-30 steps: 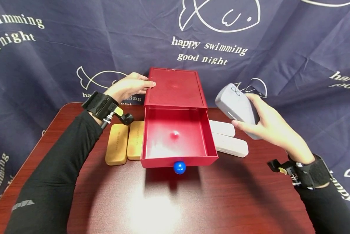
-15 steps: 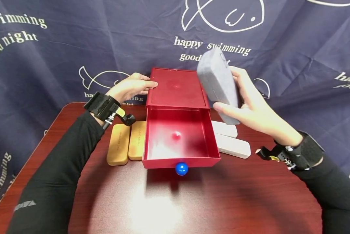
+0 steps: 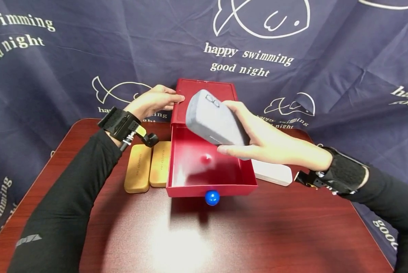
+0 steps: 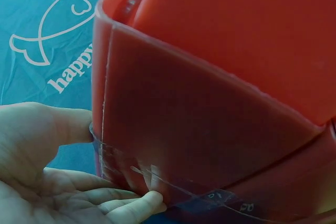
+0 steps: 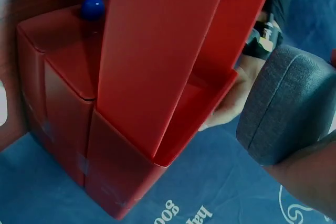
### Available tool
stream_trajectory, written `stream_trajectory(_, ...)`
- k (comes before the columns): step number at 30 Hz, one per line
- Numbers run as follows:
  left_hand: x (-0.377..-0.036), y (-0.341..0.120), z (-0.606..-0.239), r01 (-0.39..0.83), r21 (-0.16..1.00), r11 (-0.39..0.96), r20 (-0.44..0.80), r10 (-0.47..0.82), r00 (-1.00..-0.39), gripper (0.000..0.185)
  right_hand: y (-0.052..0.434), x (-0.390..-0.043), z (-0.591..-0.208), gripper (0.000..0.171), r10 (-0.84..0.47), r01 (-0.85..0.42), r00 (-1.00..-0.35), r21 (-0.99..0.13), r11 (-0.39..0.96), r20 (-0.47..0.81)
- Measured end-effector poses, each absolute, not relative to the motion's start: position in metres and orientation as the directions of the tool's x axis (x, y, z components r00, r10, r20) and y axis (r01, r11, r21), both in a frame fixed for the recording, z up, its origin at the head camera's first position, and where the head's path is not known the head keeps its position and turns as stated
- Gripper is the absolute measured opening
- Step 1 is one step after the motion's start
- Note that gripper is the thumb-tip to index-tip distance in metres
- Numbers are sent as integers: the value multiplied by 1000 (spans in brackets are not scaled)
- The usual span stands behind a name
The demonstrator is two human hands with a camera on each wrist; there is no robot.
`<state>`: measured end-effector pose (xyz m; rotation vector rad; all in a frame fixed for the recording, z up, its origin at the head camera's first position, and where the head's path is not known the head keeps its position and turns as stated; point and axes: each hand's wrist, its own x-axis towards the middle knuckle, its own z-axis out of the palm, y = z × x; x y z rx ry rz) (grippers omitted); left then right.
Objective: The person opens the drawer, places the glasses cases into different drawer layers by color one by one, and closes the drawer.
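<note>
My right hand (image 3: 258,138) grips a grey fabric-covered glasses case (image 3: 215,121) above the open top drawer (image 3: 197,172) of a red drawer unit (image 3: 190,89). The case is tilted, and its thumb side faces me. In the right wrist view the grey case (image 5: 286,106) hangs beside the unit's upper edge. My left hand (image 3: 154,100) touches the unit's left side, its thumb over the top edge. The left wrist view shows its fairly straight fingers (image 4: 131,203) resting against the red side wall. A blue ball knob (image 3: 212,197) is on the drawer front.
Two yellow cases (image 3: 138,168) lie left of the unit on the wooden table (image 3: 275,235). At its right lies a white case (image 3: 273,172), partly behind my right arm. A dark blue printed cloth (image 3: 88,49) hangs behind. Lower shut drawers (image 5: 63,56) show in the right wrist view.
My right hand has carried the grey case leftward from the right side, raising then lowering it, until it is over the drawer. The left hand stays on the unit.
</note>
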<state>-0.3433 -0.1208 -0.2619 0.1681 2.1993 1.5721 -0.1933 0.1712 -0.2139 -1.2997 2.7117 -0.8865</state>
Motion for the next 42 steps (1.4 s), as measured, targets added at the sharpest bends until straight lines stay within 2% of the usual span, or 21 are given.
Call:
stream_trajectory(7, -342, -119, -260, -153, 922, 357, -279, 335, -900, 68, 157, -202, -215, 80, -789, -754, -600, -422, 504, 131)
stream_trajectory(18, -341, -120, -261, -129, 915, 383, -268, 338, -902, 68, 146, -208, -221, 85, -830, -771, -546, -320, 551, -114)
stream_trajectory(36, -340, -123, -263, -101, 914, 393, -249, 348, -904, 72, 124, -215, -218, 81, -746, -751, -547, -172, 638, -380)
stream_trajectory(42, -340, -122, -262, -94, 912, 399, -244, 345, -906, 69, 115, -215, -217, 82, -695, -744, -565, -89, 662, -444)
